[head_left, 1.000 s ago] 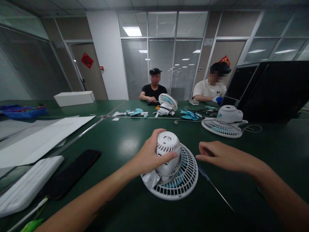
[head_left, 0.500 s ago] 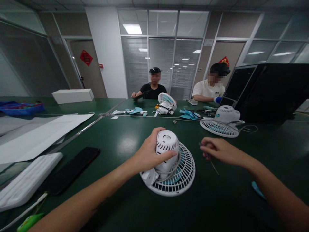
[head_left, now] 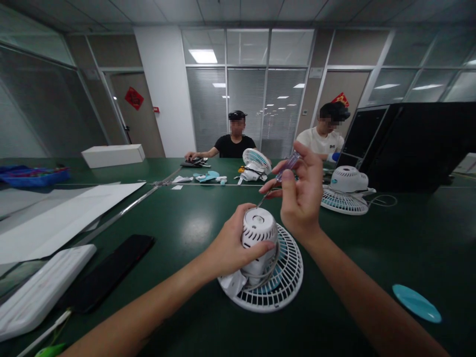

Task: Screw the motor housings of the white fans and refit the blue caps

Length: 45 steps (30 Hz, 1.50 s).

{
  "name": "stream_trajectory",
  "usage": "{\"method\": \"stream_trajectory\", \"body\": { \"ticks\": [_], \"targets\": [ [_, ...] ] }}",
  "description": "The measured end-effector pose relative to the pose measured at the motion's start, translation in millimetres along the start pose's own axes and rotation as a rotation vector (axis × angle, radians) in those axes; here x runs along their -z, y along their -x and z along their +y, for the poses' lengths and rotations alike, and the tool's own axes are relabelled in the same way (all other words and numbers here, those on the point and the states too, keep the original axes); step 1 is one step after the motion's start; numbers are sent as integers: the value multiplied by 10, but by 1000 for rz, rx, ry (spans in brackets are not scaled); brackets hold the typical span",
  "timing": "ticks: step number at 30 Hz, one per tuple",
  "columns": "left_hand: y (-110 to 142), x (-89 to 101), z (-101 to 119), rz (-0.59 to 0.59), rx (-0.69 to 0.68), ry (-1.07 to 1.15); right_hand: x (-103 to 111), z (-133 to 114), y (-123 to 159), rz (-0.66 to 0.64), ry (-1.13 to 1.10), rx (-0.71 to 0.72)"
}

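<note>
A small white fan (head_left: 282, 277) with blue blades lies face down on the green table (head_left: 186, 218), its motor housing pointing up. My left hand (head_left: 226, 248) is wrapped round that housing. My right hand (head_left: 301, 191) hovers just above it, closed on a thin screwdriver (head_left: 280, 174) with a clear handle. The screwdriver's tip points down toward the top of the housing.
A black phone (head_left: 107, 270) and a white flat case (head_left: 40, 290) lie at the left, near white sheets (head_left: 63, 213). A blue disc (head_left: 416, 302) rests at the right. Another fan (head_left: 344, 191) lies beyond my right hand. Two people sit across the table with fan parts (head_left: 256, 166). Black monitors (head_left: 416, 144) stand at the right.
My right hand picked the screwdriver up off the table at the right and raised it over the fan's housing. My left hand kept its grip on the housing.
</note>
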<state>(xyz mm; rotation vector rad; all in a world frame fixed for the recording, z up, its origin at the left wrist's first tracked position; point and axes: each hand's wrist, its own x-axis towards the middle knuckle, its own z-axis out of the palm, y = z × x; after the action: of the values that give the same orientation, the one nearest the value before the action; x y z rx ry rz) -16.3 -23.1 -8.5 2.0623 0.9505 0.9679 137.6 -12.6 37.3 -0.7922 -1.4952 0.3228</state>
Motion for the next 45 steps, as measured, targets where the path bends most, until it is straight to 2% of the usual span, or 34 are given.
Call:
{"method": "stream_trajectory", "body": {
  "ticks": [4,10,19,24,29,32,37,41,45],
  "targets": [
    [2,-7,-16,0,-2,15,27,-37,108,-40,43,52],
    [-2,-12,-16,9,-69,28,25,-33,195,-124,13,38],
    [9,-21,-29,13,-85,5,32,0,185,-246,-84,38],
    [9,-20,-13,14,-87,16,34,-43,187,-234,-76,105],
    [1,-33,-52,22,-126,7,56,-51,193,-206,37,247],
    [-1,-37,-75,22,-151,6,72,-26,177,-214,22,321],
    [1,-23,-58,-4,-123,-1,93,-17,137,-129,14,371],
    [-37,-49,-59,-22,-137,24,137,-30,85,-148,89,349],
    [-102,-104,-75,-16,-154,48,211,-32,-12,-263,59,255]
  ]
}}
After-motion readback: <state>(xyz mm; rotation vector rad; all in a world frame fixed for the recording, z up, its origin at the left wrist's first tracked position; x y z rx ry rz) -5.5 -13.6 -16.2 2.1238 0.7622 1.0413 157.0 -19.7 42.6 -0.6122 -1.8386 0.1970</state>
